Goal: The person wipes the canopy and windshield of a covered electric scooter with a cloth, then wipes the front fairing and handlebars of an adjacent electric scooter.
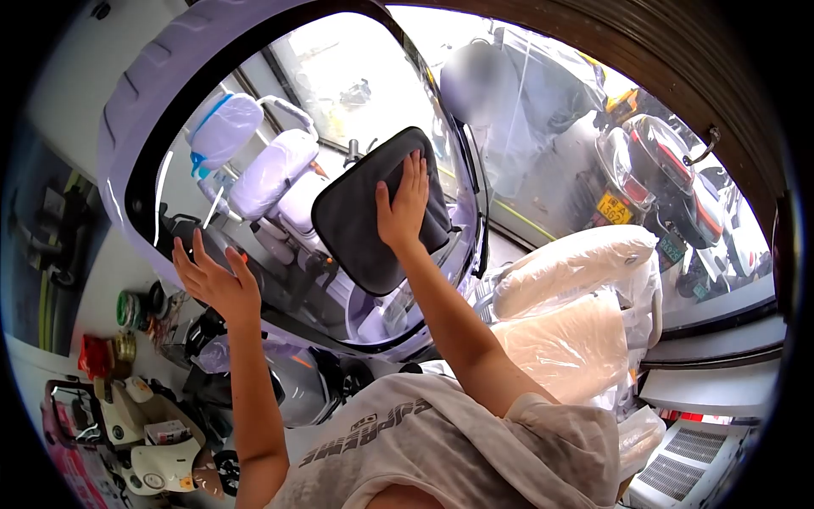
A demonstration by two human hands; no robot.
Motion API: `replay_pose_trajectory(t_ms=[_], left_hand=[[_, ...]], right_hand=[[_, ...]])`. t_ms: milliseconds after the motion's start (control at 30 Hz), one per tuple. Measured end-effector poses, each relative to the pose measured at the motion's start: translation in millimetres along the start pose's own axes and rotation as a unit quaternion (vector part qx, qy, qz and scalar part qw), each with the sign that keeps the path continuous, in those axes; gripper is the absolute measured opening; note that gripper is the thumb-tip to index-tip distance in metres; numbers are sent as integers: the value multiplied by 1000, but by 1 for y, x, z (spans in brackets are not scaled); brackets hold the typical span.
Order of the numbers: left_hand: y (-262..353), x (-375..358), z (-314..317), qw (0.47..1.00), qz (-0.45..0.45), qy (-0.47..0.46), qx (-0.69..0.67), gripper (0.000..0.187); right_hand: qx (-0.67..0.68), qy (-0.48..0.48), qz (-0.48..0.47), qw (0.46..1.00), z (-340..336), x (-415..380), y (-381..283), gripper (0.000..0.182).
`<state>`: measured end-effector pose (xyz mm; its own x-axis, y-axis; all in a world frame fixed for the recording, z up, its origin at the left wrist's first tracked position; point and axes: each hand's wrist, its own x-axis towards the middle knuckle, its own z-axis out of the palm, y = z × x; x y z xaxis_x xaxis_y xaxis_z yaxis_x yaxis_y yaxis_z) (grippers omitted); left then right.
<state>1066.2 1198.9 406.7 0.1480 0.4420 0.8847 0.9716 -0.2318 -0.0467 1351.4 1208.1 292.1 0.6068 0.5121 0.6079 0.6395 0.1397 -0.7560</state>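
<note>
A dark grey rounded-square panel (356, 220) with a black rim lies against the clear windshield (288, 59) of a small vehicle with a purple frame. My right hand (405, 204) rests flat on the panel's face, fingers together and stretched out. To the left, my left hand (219, 278) is raised with spread fingers and holds nothing; in this view it overlaps the windshield's lower left edge. Through the glass show plastic-wrapped purple seats (275, 170) and a handlebar.
A plastic-wrapped beige seat (564, 339) stands at the lower right. Beyond the doorway are parked scooters (653, 170) and a person (479, 85). Cream scooters (157, 441) stand at the lower left, below rolls of tape (130, 310) and a red bag (95, 356).
</note>
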Motion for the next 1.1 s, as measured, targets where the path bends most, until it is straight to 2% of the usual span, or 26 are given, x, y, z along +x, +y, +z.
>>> replay_pose_trajectory(t_ms=[133, 400, 600, 667, 733, 833, 1100], left_hand=[[-2, -5, 12, 999, 8, 36, 5, 58], [-6, -8, 13, 999, 28, 31, 25, 59], [-12, -9, 12, 998, 55, 10, 11, 61], [-13, -9, 12, 999, 45, 7, 21, 60], [-11, -10, 12, 999, 36, -2, 30, 61], [-9, -8, 12, 999, 40, 31, 13, 62], [-10, -7, 12, 998, 44, 35, 14, 61]], right_hand=[[9, 16, -1, 1000, -1, 25, 29, 69], [26, 29, 64, 997, 1, 67, 101, 69], [62, -17, 23, 998, -11, 73, 140, 66], [81, -30, 34, 996, -14, 71, 165, 65], [91, -39, 95, 991, -16, 62, 192, 63], [69, -42, 132, 988, -19, 49, 200, 63], [67, -20, 169, 983, -24, 19, 206, 60]])
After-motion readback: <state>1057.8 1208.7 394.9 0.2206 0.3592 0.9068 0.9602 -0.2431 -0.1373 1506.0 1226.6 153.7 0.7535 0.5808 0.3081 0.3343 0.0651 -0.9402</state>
